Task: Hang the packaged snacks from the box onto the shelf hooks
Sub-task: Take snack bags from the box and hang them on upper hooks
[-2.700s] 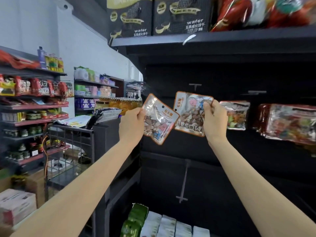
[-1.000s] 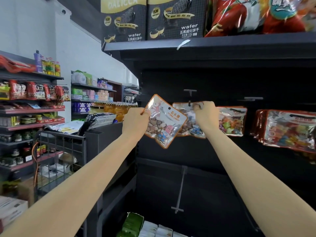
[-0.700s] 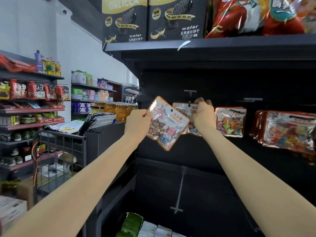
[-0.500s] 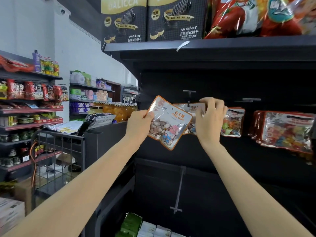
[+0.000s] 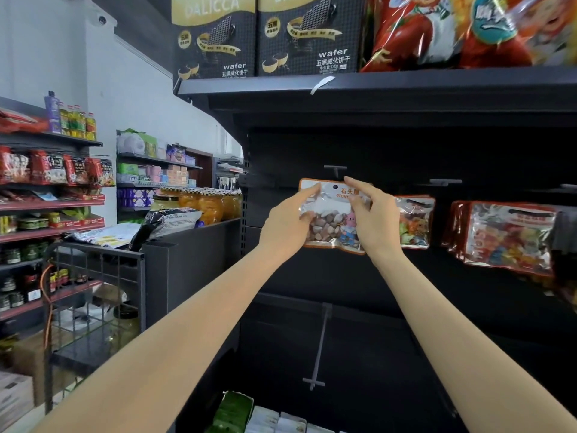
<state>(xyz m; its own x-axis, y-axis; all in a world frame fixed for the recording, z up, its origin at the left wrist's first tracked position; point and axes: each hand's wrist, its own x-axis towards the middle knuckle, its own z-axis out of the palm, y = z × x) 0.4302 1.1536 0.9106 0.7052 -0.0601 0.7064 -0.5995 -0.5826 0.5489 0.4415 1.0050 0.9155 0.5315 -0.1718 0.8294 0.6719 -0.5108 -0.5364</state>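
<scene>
Your left hand (image 5: 285, 226) and right hand (image 5: 373, 218) both pinch the stone candy pouch (image 5: 332, 218), so its hole meets the shelf hook (image 5: 335, 169) just above your fingertips.

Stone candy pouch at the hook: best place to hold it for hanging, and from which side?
Grip the stone candy pouch by its two side edges near the top, one hand from each side, as the left hand and right hand do now. It is flat, upright and floppy; side holds probably keep the header taut and leave the hang hole clear below the hook.
</scene>
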